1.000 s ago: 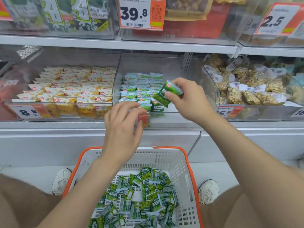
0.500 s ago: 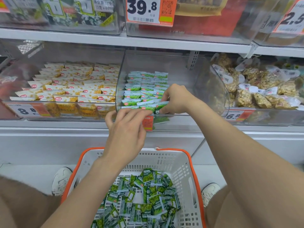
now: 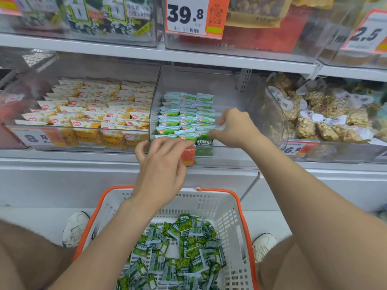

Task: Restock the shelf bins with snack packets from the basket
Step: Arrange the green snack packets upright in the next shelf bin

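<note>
Many yellow packets (image 3: 100,105) beside green packets (image 3: 184,114) | basket (image 3: 227,214) below

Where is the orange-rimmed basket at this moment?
In the head view the basket sits low in the centre, between the left shoe and the right shoe, in front of and below the clear bin holding rows of green packets.

Upper tag (image 3: 194,15) 39.8; right tag (image 3: 368,34) 2.5 (blurred); left bin tag (image 3: 39,138) 8.8.
</note>
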Available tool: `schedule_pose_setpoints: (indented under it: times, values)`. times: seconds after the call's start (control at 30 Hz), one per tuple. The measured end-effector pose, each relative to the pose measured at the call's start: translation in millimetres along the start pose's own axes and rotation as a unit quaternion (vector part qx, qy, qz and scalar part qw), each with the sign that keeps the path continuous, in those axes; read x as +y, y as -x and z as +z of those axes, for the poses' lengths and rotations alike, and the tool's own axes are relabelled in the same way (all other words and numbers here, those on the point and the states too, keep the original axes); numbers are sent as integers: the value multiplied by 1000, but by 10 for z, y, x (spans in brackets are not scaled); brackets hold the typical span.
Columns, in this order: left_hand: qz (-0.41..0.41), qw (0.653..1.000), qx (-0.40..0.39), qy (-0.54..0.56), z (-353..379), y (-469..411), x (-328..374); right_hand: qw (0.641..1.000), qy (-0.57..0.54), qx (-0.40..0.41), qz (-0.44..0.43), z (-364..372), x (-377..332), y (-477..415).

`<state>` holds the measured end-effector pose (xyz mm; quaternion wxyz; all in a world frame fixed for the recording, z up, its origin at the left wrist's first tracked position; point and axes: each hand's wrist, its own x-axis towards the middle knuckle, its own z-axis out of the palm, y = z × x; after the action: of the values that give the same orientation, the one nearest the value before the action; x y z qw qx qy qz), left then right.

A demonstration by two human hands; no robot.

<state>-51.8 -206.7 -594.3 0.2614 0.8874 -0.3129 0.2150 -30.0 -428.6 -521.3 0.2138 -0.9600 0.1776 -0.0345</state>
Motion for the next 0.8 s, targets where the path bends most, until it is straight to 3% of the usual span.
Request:
schedule_pose_setpoints:
  times: [0.13,0.2,0.23,0.3,0.37,0.43,0.5,0.6,0.7,0.8]
  values:
    - [7,997,75,-3,16,65,9,980,-1,161,-117,-9,-91,389]
    - [17,990,139,1,47,124,-11,972,-22,164,-167,37,-182,722]
    - [34,989,147,10,88,166,-47,972,-23,136,-189,77,-222,897]
    - [72,993,82,52,209,292,-169,976,8,34,-217,234,-260,1202]
    - [56,994,-48,77,372,483,-300,960,91,-98,-245,433,-247,1394]
    - [2,981,-187,53,574,752,-445,917,187,-209,-285,665,-187,1491]
    - [-65,944,-323,17,808,1058,-613,869,251,-296,-307,921,-103,1540]
    - [-144,858,-493,-11,1104,1467,-839,822,309,-380,-291,1241,-12,1581]
    - [-153,731,-661,-68,1305,1829,-986,799,343,-397,-294,1455,17,1584]
    - [-120,638,-757,-78,1466,2109,-1069,792,342,-400,-311,1627,13,1544]
